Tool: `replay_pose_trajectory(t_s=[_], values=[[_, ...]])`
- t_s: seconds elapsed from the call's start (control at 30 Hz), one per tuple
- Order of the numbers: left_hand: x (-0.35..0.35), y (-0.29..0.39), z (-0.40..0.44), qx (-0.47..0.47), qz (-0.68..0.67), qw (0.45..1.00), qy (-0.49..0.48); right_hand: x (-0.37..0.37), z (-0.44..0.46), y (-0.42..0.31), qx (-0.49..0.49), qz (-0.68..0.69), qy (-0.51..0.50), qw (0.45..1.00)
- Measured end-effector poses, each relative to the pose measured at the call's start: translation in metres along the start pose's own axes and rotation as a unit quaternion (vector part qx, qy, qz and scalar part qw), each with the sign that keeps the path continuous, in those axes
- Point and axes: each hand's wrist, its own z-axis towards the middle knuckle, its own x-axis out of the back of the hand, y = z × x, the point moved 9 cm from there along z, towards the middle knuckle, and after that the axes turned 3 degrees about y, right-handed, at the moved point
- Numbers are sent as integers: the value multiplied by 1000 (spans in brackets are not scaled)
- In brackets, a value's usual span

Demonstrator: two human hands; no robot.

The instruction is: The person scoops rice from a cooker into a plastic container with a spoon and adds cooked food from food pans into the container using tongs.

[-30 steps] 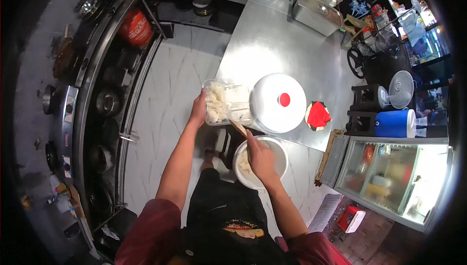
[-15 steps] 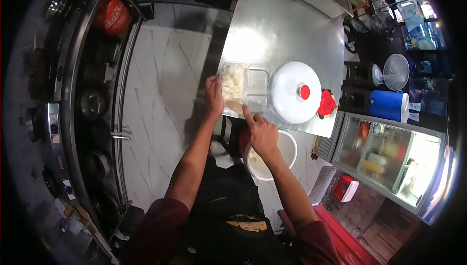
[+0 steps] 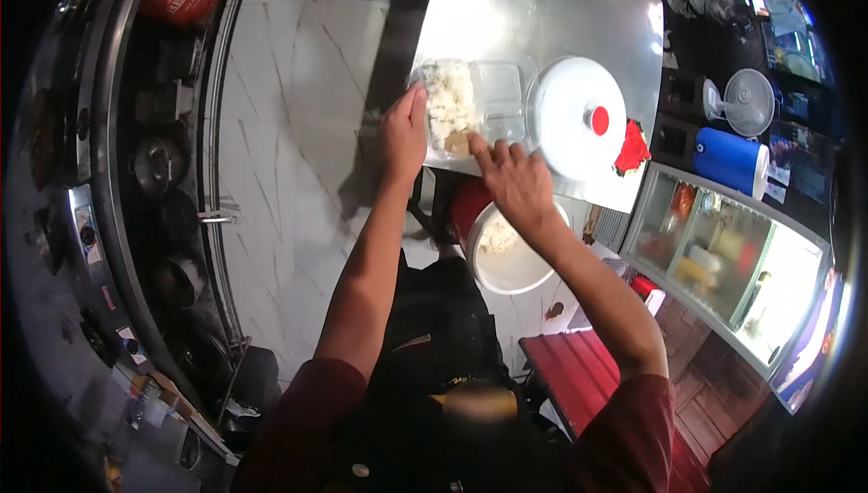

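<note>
A clear plastic container (image 3: 500,86) with compartments sits at the near left corner of the steel table. White rice (image 3: 449,95) fills its long left compartment. My left hand (image 3: 403,134) grips the container's left edge, thumb up against the side. My right hand (image 3: 518,181) is closed on a tan rice paddle (image 3: 457,144), index finger stretched along it. The paddle's flat end touches the rice at the near end; the handle is hidden under my hand. Below the table edge, a round tub (image 3: 511,271), white inside and red outside, holds more rice, partly behind my right forearm.
A large white lid (image 3: 577,104) with a red knob lies right of the container. Beside it is a crumpled red cloth (image 3: 632,148). A glass-door fridge (image 3: 714,253) and a blue cooler (image 3: 729,161) stand at right. A stove counter (image 3: 108,131) runs along the left.
My view has shifted, so the table sits higher and the tub shows more of its rice. The paddle remains at the rice's near end, with my right hand now more over it.
</note>
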Motion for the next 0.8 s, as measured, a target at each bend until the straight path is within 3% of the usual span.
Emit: replay_pose_trajectory(t_s=[0.07,0.13,0.3,0.4,0.53,0.6,0.8], values=[[-4,-10,0,25,41,999,-17,16,-2,7,-10,16,-15,1000],[-3,-6,1,-7,68,997,22,28,-12,22,-66,78,-70,992],[-6,-6,1,-42,63,997,34,7,-10,2,-74,123,-128,981],[-6,-7,1,-56,48,996,47,-9,-5,2,-97,117,-78,985],[-8,0,2,-102,58,992,40,5,-8,9,-96,134,-106,981],[-9,-1,3,-103,56,992,46,15,-15,20,-166,201,-94,961],[-11,1,2,-116,52,991,47,-27,-10,7,-219,237,-86,942]])
